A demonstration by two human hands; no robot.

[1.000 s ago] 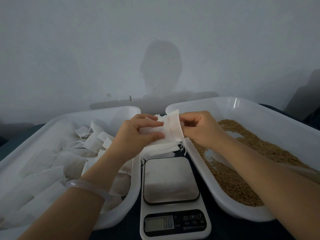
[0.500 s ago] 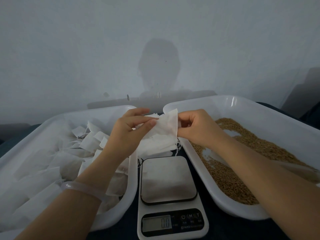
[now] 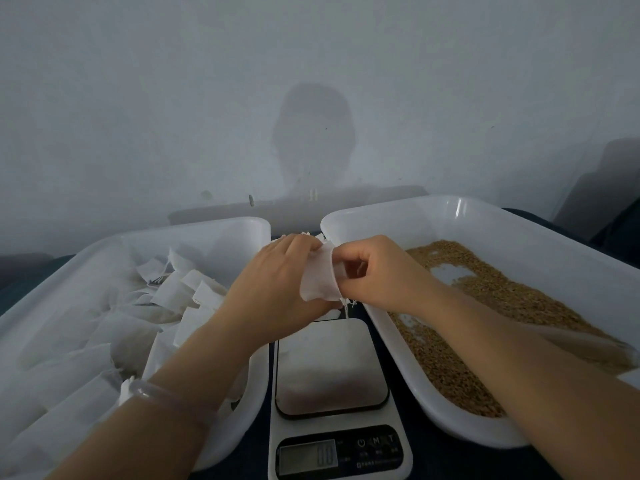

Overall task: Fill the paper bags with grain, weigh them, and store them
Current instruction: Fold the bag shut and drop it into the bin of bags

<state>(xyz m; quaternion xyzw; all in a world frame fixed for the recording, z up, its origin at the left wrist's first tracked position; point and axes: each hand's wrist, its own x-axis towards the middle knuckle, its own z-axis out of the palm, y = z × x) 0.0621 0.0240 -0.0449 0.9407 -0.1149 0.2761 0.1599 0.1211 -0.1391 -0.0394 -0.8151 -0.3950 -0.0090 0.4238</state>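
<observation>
Paper bag (image 3: 318, 278) hangs between my hands, above the far edge of the kitchen scale (image 3: 330, 367). My left hand (image 3: 273, 282) grips one side and my right hand (image 3: 381, 271) pinches the mouth's other edge. Pulling too hard could tear the thin paper, and a half-opened mouth could spill grain (image 3: 485, 306).

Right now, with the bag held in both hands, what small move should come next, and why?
Probably swing the bag to the right, over the grain, and start filling it. The left hand and the right hand both pinch it above the scale. Its mouth looks pulled open, no grain shows in it, and nothing lies on the scale's plate.
</observation>
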